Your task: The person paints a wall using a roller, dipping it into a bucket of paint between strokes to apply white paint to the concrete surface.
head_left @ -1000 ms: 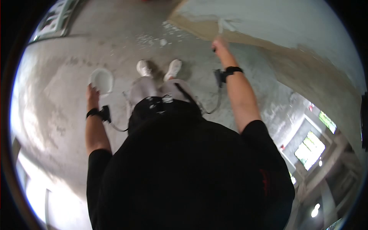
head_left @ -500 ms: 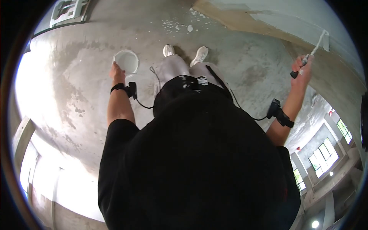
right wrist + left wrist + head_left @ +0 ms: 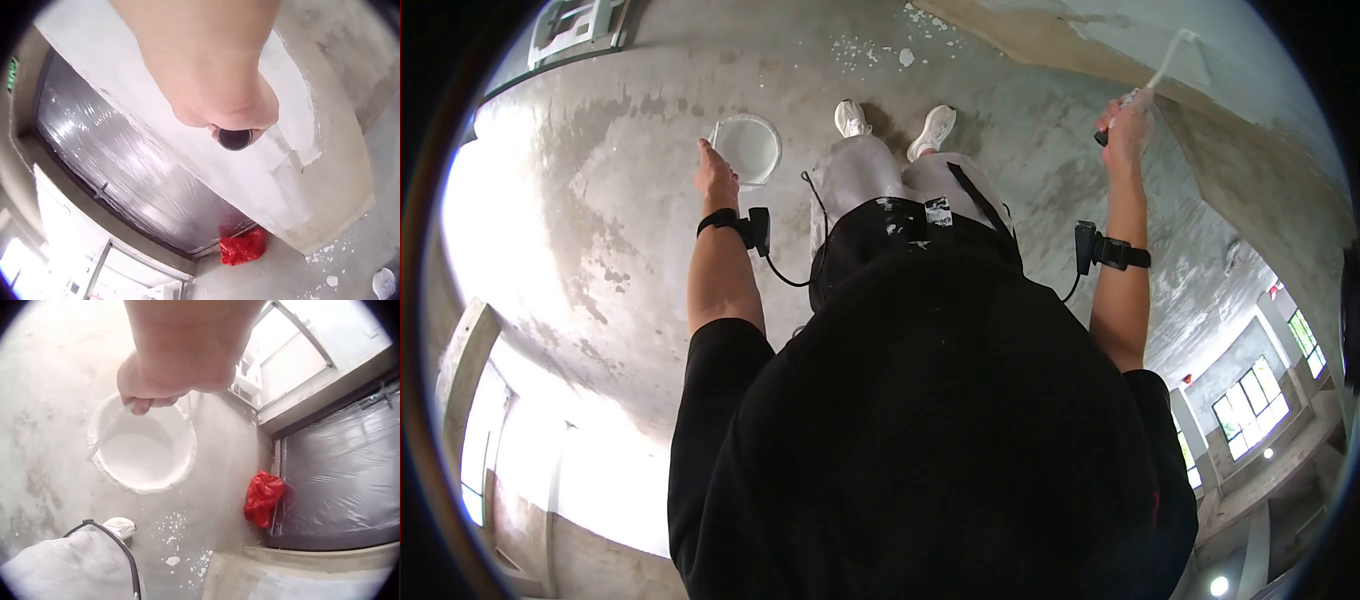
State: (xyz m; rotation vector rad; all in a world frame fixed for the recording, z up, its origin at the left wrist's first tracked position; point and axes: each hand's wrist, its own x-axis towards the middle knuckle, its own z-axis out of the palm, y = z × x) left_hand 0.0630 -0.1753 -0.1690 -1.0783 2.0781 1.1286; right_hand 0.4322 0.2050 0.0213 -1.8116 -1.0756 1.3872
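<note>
In the head view my left hand [image 3: 718, 172] is at the side of a white bucket [image 3: 776, 150], held out over the floor. The left wrist view shows its fingers curled round the bucket's thin handle [image 3: 111, 430], with white paint [image 3: 137, 459] inside. My right hand [image 3: 1128, 130] grips a paint roller [image 3: 1168, 62] with a pale rod, its head up against the whitened part of the wall [image 3: 1250, 60]. The black end of the roller's handle [image 3: 235, 139] pokes out of the fist in the right wrist view; the roller head is hidden there.
White spots [image 3: 906, 57] dot the concrete floor near the wall's foot, ahead of my shoes [image 3: 932, 132]. A red plastic bag [image 3: 264, 499] lies by a doorway covered with clear sheeting [image 3: 337, 481]. Bare tan wall [image 3: 340, 203] borders the white coat. A white frame [image 3: 578, 30] stands far left.
The roller swung right across the wall, then came partway back left with my right hand. The bucket stays in my left hand, and the whole head view has shifted.
</note>
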